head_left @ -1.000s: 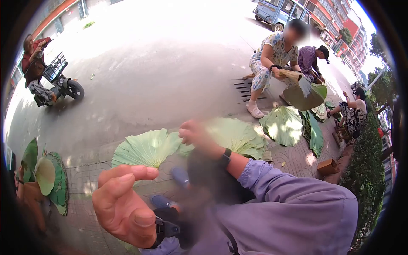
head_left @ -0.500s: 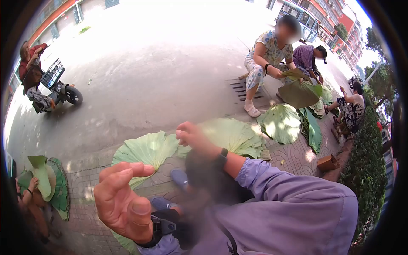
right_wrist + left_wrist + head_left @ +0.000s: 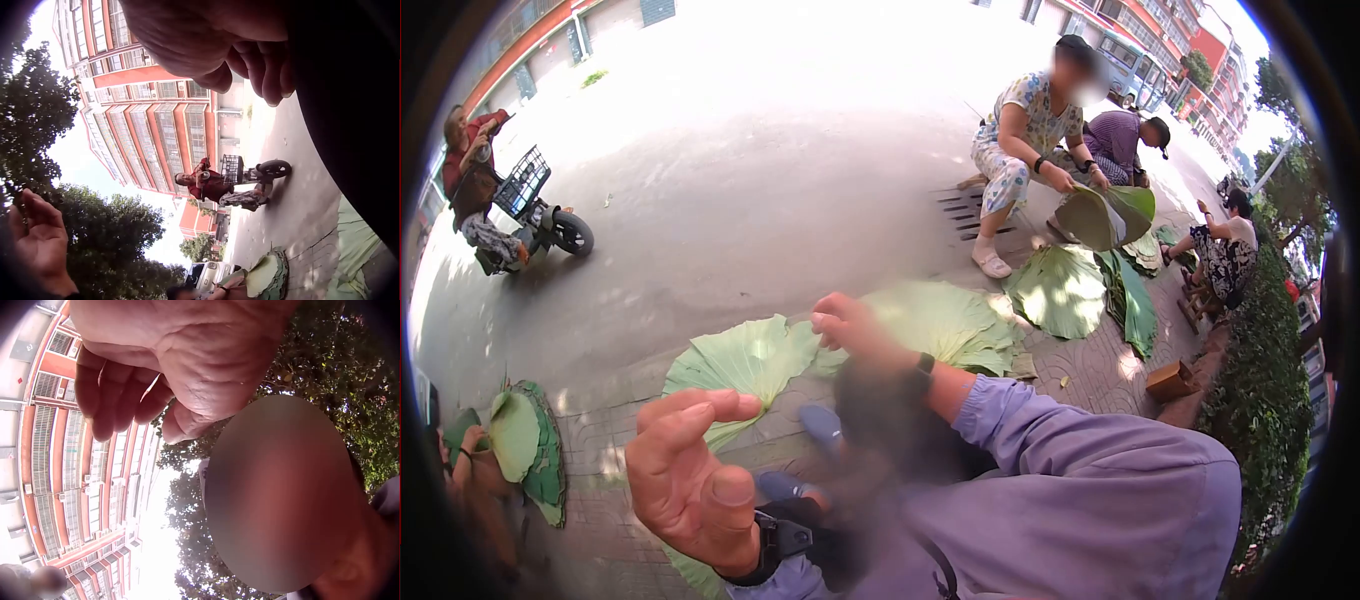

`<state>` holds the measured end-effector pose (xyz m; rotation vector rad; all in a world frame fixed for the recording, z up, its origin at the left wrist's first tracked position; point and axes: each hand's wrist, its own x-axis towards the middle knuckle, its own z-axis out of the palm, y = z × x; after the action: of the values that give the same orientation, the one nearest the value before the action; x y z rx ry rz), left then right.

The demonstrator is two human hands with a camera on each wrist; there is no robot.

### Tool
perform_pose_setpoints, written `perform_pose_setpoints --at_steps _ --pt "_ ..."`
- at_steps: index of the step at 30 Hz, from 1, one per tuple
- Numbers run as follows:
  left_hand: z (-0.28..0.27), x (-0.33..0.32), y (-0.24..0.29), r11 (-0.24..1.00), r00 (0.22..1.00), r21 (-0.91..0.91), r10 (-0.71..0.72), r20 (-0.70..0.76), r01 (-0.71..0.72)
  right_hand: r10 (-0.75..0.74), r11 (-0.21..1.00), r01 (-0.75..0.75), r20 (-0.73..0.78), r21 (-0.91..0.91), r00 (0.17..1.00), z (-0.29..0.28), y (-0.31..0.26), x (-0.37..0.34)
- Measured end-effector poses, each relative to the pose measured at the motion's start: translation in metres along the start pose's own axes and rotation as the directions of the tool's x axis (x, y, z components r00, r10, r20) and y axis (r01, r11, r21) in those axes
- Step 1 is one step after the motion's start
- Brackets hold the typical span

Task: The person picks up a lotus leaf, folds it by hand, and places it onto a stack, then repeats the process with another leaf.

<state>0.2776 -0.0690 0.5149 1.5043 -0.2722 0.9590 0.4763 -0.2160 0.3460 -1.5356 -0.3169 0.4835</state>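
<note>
My left hand (image 3: 690, 480) is raised at the lower left of the head view, fingers loosely bent, thumb apart and nothing between them. In the left wrist view its palm (image 3: 206, 356) shows with the fingers hanging relaxed. My right hand (image 3: 860, 325), partly blurred, is held up near the middle, also holding nothing. Below and beyond the hands, a large pale green lotus leaf (image 3: 735, 355) lies spread on the paving. More flattened lotus leaves (image 3: 950, 320) lie behind the right hand, which overlaps them in this view.
Opposite, a squatting person (image 3: 1040, 130) holds a lotus leaf (image 3: 1090, 218) above another leaf pile (image 3: 1060, 290). At left are stacked leaves (image 3: 545, 455) and a rider on a scooter (image 3: 545, 225). A cardboard box (image 3: 1168, 381) stands by the hedge (image 3: 1260, 430).
My hands keep nearly the same pose, empty throughout. The squatting person has shifted the held leaf lower. At left, another person's raised leaf has come down onto the stack.
</note>
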Motion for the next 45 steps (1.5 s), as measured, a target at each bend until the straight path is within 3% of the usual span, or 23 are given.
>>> perform_pose_setpoints --at_steps 2,4,8,13,14,17,20,23,26,29,32,34,36,38,41,44,45 --pt "-0.006 0.005 -0.006 0.999 1.0 0.034 0.025 -0.009 -0.025 -0.036 0.999 0.036 0.025 -0.012 0.999 -0.002 -0.003 0.009" --pt "-0.012 0.003 -0.01 0.998 1.0 0.065 -0.001 -0.002 0.001 -0.02 0.998 0.018 0.036 0.063 0.999 -0.007 0.025 0.019" --pt "-0.031 0.008 -0.002 0.978 0.996 0.189 -0.086 -0.015 0.087 0.004 0.999 -0.006 0.051 0.035 0.999 -0.007 0.021 0.02" --pt "-0.103 -0.026 -0.012 0.923 0.95 0.267 -0.223 -0.217 0.278 -0.021 1.0 0.021 0.041 -0.001 0.999 -0.006 0.016 0.018" --pt "-0.125 -0.041 -0.018 0.882 0.913 0.291 -0.289 -0.289 0.371 -0.019 1.0 0.019 0.037 -0.013 0.999 -0.007 0.016 0.019" --pt "-0.203 -0.102 -0.04 0.739 0.774 0.324 -0.405 -0.488 0.591 -0.009 1.0 0.008 0.052 0.007 0.999 -0.008 0.017 0.022" --pt "-0.277 -0.188 -0.057 0.491 0.518 0.267 -0.495 -0.698 0.829 0.011 1.0 -0.012 0.052 0.014 0.999 -0.01 0.017 0.025" --pt "-0.325 -0.299 -0.075 0.313 0.248 0.083 -0.537 -0.806 0.946 0.001 1.0 -0.001 0.075 0.0 0.997 -0.013 0.019 0.028" --pt "-0.325 -0.395 -0.094 0.301 -0.041 -0.253 -0.565 -0.824 0.919 0.01 1.0 -0.01 0.078 -0.003 0.997 -0.013 0.017 0.028" --pt "-0.305 -0.462 -0.12 0.283 -0.19 -0.468 -0.652 -0.734 0.837 0.016 0.999 -0.013 0.07 -0.042 0.997 -0.016 0.018 0.029" --pt "-0.275 -0.485 -0.144 0.149 -0.263 -0.467 -0.661 -0.703 0.872 0.03 0.996 -0.024 0.07 -0.081 0.997 -0.016 0.018 0.032" --pt "-0.269 -0.497 -0.163 0.057 -0.092 -0.186 -0.706 -0.703 0.981 0.047 0.994 -0.04 0.067 -0.105 0.997 -0.015 0.017 0.035" --pt "-0.275 -0.525 -0.196 0.057 0.003 -0.061 -0.753 -0.658 0.996 0.062 0.992 -0.054 0.064 -0.11 0.996 -0.014 0.017 0.037" --pt "-0.286 -0.567 -0.238 0.131 0.029 -0.119 -0.783 -0.621 0.984 0.077 0.99 -0.07 0.059 -0.12 0.995 -0.009 0.015 0.039" --pt "-0.271 -0.531 -0.256 -0.086 0.055 0.119 -0.533 -0.845 0.989 0.098 0.984 -0.087 0.065 -0.157 0.993 -0.006 0.014 0.043" --pt "-0.269 -0.491 -0.255 -0.236 0.165 0.309 -0.481 -0.861 0.921 0.125 0.98 -0.11 0.081 -0.168 0.989 -0.002 0.014 0.047" --pt "-0.27 -0.484 -0.257 -0.284 0.155 0.319 -0.479 -0.864 0.904 0.13 0.978 -0.114 0.085 -0.175 0.988 -0.001 0.014 0.048"
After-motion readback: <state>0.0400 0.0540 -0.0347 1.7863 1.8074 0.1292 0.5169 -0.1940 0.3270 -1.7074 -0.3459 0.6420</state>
